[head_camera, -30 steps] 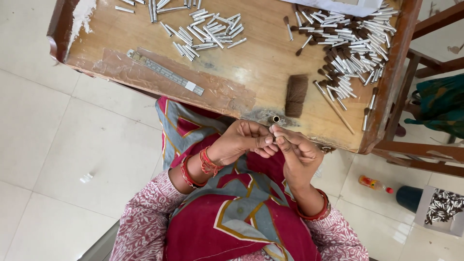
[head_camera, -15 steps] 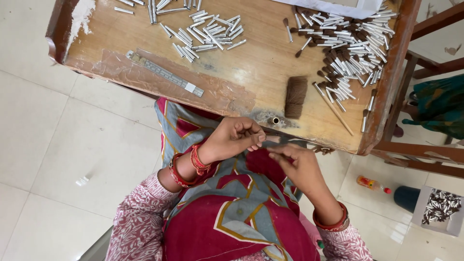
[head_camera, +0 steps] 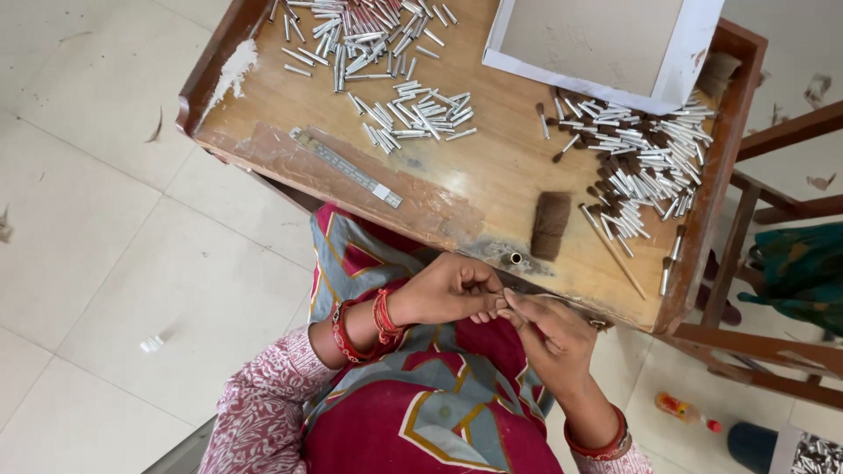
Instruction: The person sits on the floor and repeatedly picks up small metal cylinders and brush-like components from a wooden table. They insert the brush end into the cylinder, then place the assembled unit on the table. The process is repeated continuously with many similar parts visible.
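My left hand, with red bangles at the wrist, and my right hand meet fingertip to fingertip over my lap, just below the front edge of the wooden table. Both pinch something small that the fingers hide. A small brass tube stands upright on the table edge just above my hands. Beside it lies a dark brown bundle of hair.
Heaps of short silver tubes lie at the back and the middle. Tubes with brown tufts are piled on the right. A metal ruler lies front left and a white box sits at the back. A wooden frame stands on the right.
My hands have come down from the table edge toward my lap, staying joined at the fingertips. The view has shifted, so more of the table's back and the white box show.
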